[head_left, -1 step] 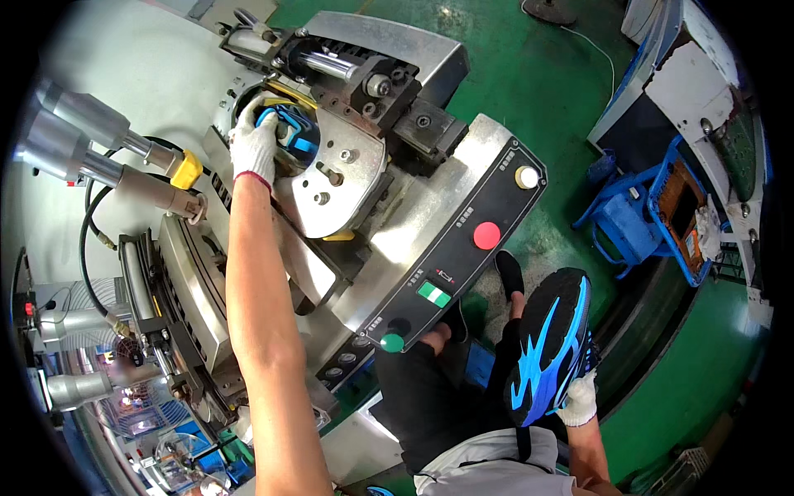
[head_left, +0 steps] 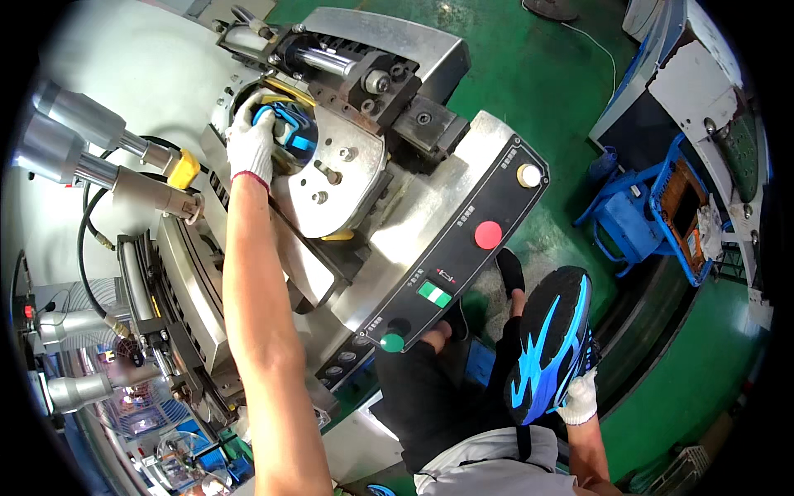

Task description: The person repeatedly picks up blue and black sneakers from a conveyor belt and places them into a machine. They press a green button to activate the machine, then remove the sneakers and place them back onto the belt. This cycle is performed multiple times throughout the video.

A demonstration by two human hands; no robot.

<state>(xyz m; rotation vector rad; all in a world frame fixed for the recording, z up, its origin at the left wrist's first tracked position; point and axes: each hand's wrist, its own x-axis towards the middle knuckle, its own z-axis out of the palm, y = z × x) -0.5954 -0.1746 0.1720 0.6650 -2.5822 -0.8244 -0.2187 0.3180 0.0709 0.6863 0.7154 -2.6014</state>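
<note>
My left hand [head_left: 251, 142], in a white knit glove, reaches into the round opening of a metal machine [head_left: 351, 186]. Its thumb and fingers close on the edge of a dark shoe with bright blue trim [head_left: 291, 124]; much of that shoe is hidden inside the opening. Low on the right, my right hand [head_left: 579, 400], gloved likewise, grips a second sneaker [head_left: 550, 343] by its upper. That sneaker's black sole with its blue pattern faces up, and its upper is mostly out of sight.
A black control panel [head_left: 455, 248] with red, green and white buttons runs along the machine's front. Metal cylinders with a yellow tip [head_left: 185, 169] stand at the left. Blue plastic stools [head_left: 624, 219] sit on the green floor at the right, beside other equipment [head_left: 703, 91].
My left hand has shifted very slightly at the shoe in the opening, and a little more blue shows there. The right hand and its sneaker look almost the same.
</note>
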